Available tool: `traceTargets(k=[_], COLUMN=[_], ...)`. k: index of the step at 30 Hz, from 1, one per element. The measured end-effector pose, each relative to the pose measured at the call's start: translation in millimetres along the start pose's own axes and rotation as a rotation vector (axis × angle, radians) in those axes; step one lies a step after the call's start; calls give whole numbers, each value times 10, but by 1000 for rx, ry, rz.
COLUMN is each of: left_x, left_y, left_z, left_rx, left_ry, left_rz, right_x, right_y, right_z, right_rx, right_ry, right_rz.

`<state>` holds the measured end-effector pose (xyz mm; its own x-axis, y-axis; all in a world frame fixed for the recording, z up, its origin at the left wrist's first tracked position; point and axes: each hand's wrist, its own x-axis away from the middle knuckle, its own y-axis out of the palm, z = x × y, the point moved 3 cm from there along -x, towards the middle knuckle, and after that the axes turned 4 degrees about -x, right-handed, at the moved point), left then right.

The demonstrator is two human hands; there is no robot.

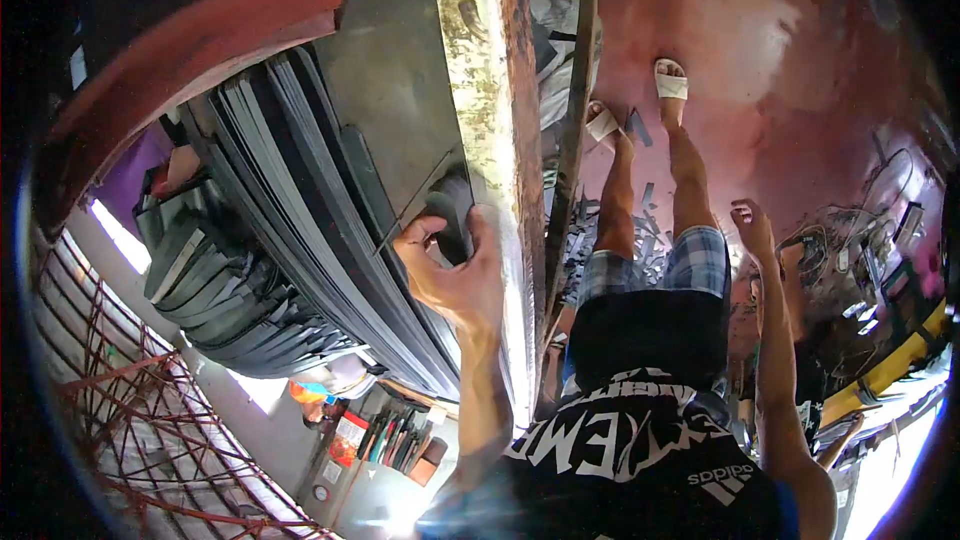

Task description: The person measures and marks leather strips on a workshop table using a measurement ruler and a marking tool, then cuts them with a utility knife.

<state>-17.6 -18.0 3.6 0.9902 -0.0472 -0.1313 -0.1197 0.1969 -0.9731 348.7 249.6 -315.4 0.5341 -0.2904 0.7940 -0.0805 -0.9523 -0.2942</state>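
My left hand (462, 275) is closed around a dark, rounded piece (455, 210), with thumb and fingers curled about its sides. It rests at the edge of a grey worktop (385, 90), beside a pale, worn wooden beam (475, 70). What kind of piece it is I cannot tell. Close to the hand, a thin rod (412, 202) lies slantwise on the worktop. Long dark grey strips (310, 210) are stacked side by side to the left of the hand. My right hand (750, 225) hangs beside my thigh, fingers loosely bent and apart, holding nothing.
Bundled dark strips (235, 285) lie farther left, near a rusty metal grille (150, 420). Handled tools (395, 440) sit at the bottom. Dark offcuts (640, 235) litter the red floor (740, 20) by my legs. At right are another person's arm (840, 442) and a yellow bar (885, 370).
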Motion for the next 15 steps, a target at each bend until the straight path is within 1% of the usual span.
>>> traceTargets(k=[5, 8, 10, 11, 13, 15], left_x=[-43, -105, -135, -142, -139, -134], left_y=[-15, -22, -9, -3, -7, 1], left_z=[21, 87, 135, 132, 144, 143], left_rx=[-3, -5, -19, -19, -55, -36], left_ry=[-4, -22, -79, -76, 12, -11], left_rz=[-38, -53, -59, -60, -25, -32], right_x=[-88, -126, -129, -128, -114, -96], right_y=[17, 6, -19, -34, -47, -43], right_z=[-309, -289, -246, -220, -171, -110], right_rx=[-58, -71, -49, -28, -29, -39], right_ry=[33, 9, 12, 17, 16, 26], right_rz=[-8, -21, -16, -9, -4, -5])
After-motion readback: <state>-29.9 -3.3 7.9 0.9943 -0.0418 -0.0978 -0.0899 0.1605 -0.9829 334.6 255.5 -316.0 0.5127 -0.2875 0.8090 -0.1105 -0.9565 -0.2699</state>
